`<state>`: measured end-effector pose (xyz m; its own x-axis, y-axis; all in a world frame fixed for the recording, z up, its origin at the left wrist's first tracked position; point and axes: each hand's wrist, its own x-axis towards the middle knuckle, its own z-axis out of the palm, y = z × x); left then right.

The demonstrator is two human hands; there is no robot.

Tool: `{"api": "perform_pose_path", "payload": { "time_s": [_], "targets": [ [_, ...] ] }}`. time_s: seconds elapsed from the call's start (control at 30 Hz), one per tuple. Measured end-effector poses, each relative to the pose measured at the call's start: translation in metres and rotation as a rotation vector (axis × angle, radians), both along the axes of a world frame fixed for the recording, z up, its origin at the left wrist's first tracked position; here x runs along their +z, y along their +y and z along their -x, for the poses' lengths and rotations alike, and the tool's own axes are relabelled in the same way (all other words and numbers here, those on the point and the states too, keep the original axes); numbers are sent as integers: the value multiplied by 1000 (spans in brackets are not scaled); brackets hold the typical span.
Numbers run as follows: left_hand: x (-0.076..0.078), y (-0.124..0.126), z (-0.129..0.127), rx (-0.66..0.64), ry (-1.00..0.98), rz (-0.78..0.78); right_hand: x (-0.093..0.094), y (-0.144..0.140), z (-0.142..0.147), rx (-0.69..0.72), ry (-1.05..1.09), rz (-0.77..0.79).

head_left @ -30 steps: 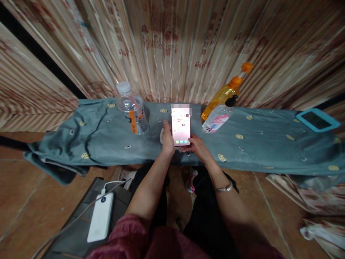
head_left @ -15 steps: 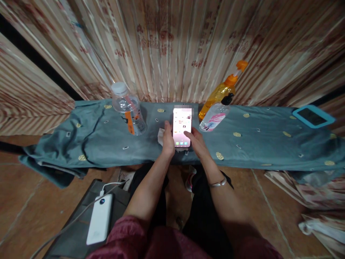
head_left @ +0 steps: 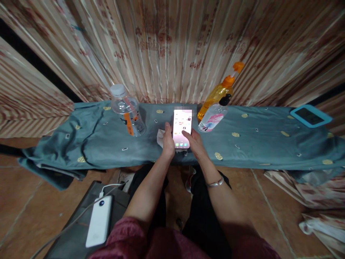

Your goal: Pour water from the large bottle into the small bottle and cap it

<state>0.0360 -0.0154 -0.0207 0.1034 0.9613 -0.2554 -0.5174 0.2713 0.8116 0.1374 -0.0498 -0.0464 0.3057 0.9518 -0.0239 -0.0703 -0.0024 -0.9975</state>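
A smartphone (head_left: 182, 124) with a lit home screen is held upright over the cloth-covered table, between my two hands. My left hand (head_left: 168, 142) grips its left edge, thumb along the side. My right hand (head_left: 196, 142) holds the lower right edge, and its thumb lies over the screen among the icons. Something white and crumpled, like a tissue (head_left: 161, 137), shows behind my left hand; part of it is hidden by the hand and phone. The fingers behind the phone are out of sight.
On the patterned green cloth (head_left: 264, 144) stand a clear bottle (head_left: 132, 115) at left, an orange pump bottle (head_left: 214, 97) and a clear black-capped bottle (head_left: 212, 117) at right. A blue-framed device (head_left: 311, 116) lies far right. A white power bank (head_left: 99, 221) with a cable lies lower left.
My right thumb has shifted slightly up and left across the screen. The camera view has moved a little; both hands still hold the phone.
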Motion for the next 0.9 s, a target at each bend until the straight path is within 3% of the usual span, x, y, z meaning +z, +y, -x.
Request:
{"api": "perform_pose_path", "payload": {
  "time_s": [0.33,0.9],
  "targets": [
    [-4,0,-1,5,-13,26,-2,1,1,-68,116,-5],
    [4,-7,-6,-50,-19,81,-16,11,-16,-160,114,-68]
  ]
}}
